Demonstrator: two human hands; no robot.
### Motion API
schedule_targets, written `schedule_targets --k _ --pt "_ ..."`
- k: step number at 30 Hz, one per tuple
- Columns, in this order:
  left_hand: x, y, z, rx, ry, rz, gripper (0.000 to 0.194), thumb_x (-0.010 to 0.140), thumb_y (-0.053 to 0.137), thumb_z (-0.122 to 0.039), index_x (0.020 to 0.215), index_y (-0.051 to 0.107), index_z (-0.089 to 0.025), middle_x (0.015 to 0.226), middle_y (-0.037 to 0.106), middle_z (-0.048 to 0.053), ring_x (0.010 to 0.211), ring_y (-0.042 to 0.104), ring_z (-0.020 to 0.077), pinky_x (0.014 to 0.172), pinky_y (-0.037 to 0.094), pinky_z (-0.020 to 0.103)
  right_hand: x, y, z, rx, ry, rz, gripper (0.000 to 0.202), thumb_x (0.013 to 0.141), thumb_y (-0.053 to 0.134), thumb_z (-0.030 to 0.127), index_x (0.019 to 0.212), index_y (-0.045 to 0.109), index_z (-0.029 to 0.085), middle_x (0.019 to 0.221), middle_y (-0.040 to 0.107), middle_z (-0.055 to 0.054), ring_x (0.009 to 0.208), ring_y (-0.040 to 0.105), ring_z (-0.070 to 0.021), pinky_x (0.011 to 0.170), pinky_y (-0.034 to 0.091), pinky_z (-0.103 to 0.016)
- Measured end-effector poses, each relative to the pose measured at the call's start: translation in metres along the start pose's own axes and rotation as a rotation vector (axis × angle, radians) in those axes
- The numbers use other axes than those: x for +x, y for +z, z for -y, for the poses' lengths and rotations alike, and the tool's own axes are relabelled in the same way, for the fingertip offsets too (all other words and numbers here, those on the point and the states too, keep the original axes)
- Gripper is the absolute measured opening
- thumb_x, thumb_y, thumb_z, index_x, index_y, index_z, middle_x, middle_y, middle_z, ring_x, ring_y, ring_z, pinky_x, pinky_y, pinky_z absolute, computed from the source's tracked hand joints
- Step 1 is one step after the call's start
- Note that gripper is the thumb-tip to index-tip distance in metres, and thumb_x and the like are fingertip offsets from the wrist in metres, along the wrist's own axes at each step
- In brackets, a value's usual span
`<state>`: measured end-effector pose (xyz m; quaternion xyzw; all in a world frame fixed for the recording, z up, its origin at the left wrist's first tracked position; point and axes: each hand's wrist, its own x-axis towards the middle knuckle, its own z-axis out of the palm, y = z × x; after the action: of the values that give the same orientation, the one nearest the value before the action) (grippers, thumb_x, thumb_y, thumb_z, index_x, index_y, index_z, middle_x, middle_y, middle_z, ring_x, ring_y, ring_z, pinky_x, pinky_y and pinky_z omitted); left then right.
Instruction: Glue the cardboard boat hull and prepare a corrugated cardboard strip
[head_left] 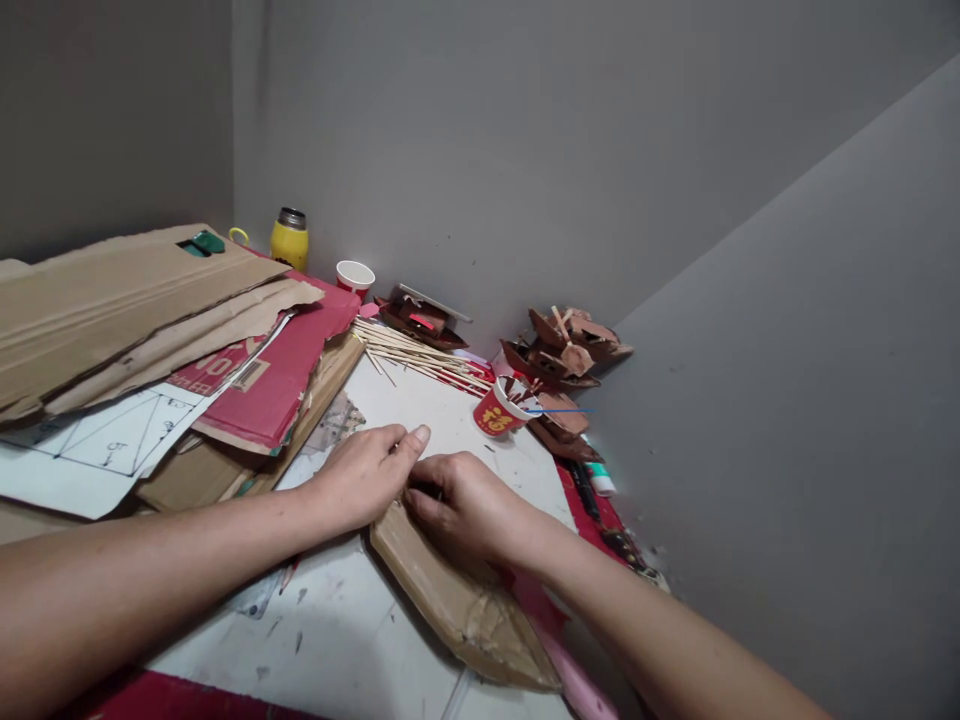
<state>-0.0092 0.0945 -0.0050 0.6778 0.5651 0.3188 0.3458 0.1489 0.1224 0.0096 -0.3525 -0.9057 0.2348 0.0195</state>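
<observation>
- A boat-shaped brown hull [457, 605] lies over a white board [225, 650], its long axis slanting across the view — blunt end far and to the left, pointed tip near and to the right.
- The left hand [367, 470] is at the blunt end, thumb extended, fingertips hidden; whether it pinches anything, one cannot tell.
- The right hand [469, 505] curls at that same end, thumb and forefinger drawn close — what sits between them cannot be made out.
- Beyond stands a red cup [493, 415], near brown model boats [544, 368].
</observation>
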Motion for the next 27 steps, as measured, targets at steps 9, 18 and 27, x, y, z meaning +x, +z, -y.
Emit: schedule_targets --k 9,18,27 --pt "-0.002 -0.001 -0.002 -0.003 -0.005 0.002 0.042 0.094 0.024 -0.049 0.070 0.044 -0.021 0.071 0.058 0.003 0.073 0.055 0.0206 0.067 0.037 0.031 -0.005 0.008 0.005 -0.089 -0.042 -0.045 0.015 0.080 0.051 0.007 0.084 0.064 0.013 0.086 0.072 -0.011 0.073 0.064 -0.0171 0.068 0.043 -0.023" --pt "-0.003 0.001 -0.001 -0.003 -0.006 0.000 0.044 0.094 0.022 -0.051 0.072 0.046 -0.021 0.074 0.059 0.004 0.076 0.056 0.0218 0.070 0.038 0.032 -0.007 0.013 0.004 -0.104 -0.048 -0.087 0.015 0.079 0.050 0.007 0.084 0.063 0.013 0.082 0.070 -0.008 0.067 0.059 -0.0145 0.066 0.042 -0.023" --pt "-0.003 0.004 0.002 -0.050 0.006 0.002 0.046 0.094 0.020 -0.052 0.071 0.046 -0.021 0.077 0.061 0.005 0.078 0.057 0.0218 0.074 0.041 0.032 -0.009 -0.004 0.004 0.017 0.005 0.028 0.015 0.081 0.051 0.012 0.068 0.059 0.015 0.064 0.060 0.000 0.056 0.047 -0.0102 0.055 0.035 -0.020"
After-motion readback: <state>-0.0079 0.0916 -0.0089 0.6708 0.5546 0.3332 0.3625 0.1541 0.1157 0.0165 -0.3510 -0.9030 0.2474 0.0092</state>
